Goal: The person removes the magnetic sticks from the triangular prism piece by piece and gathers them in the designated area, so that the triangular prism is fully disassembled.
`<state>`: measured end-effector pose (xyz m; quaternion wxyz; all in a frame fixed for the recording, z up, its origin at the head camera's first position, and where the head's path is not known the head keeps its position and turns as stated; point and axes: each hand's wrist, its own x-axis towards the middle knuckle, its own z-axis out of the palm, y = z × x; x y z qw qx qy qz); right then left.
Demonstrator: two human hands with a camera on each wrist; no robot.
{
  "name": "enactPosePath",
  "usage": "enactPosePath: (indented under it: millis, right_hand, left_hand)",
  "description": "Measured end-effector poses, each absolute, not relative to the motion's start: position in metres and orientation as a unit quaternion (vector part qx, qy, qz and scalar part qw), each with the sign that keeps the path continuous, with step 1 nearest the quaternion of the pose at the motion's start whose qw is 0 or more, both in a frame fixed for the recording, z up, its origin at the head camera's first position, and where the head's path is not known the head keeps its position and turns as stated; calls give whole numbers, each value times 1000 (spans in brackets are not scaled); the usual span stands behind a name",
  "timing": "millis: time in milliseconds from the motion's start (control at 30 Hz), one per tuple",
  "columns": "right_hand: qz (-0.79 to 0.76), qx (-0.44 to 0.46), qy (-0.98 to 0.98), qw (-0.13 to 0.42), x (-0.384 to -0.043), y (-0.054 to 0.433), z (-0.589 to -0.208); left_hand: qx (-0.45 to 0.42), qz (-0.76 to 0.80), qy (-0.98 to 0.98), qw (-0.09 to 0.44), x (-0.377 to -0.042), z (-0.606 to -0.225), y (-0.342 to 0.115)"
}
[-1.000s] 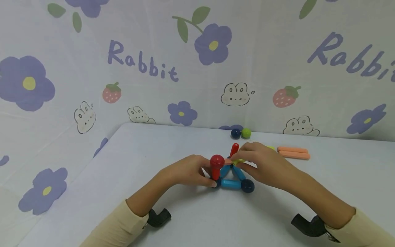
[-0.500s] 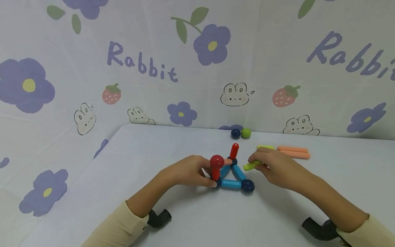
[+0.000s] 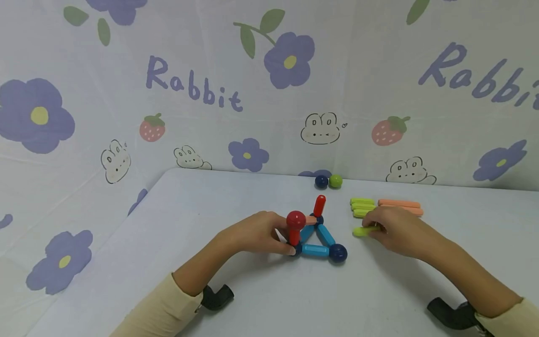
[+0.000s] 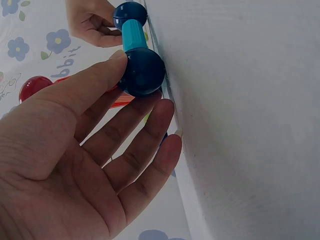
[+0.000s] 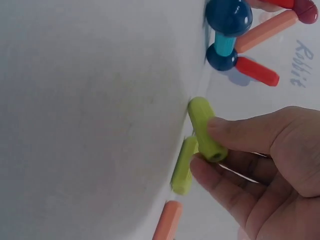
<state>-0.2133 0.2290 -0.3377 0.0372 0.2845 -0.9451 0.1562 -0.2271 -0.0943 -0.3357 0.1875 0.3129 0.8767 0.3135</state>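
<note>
With left hand (image 3: 258,234), pinching navy corner ball (image 4: 145,75); with right hand (image 3: 399,234), lime-green rod (image 5: 201,120).
Could dislodge red ball (image 3: 296,221) from red rod (image 3: 294,238) by jerking the left grip.

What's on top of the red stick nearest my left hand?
A red ball sits atop the red stick. The ball hides the stick's upper end; the left hand partly covers the navy ball below.

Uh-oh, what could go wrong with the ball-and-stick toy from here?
The left hand pinches a dark blue corner ball; if it slips, the red ball up on its red stick might tip.

The right hand holds a green stick near other green sticks, so it might bump them.

The loose green ball at the back might roll if the table gets knocked.
</note>
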Motion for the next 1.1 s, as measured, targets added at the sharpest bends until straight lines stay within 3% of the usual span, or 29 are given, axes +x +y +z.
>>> enactPosePath:
  millis: [1100]
  right_hand:
    - [145, 230, -962, 39, -245, 237, -344]
  left_hand:
    - [311, 308, 880, 183, -229, -338, -95]
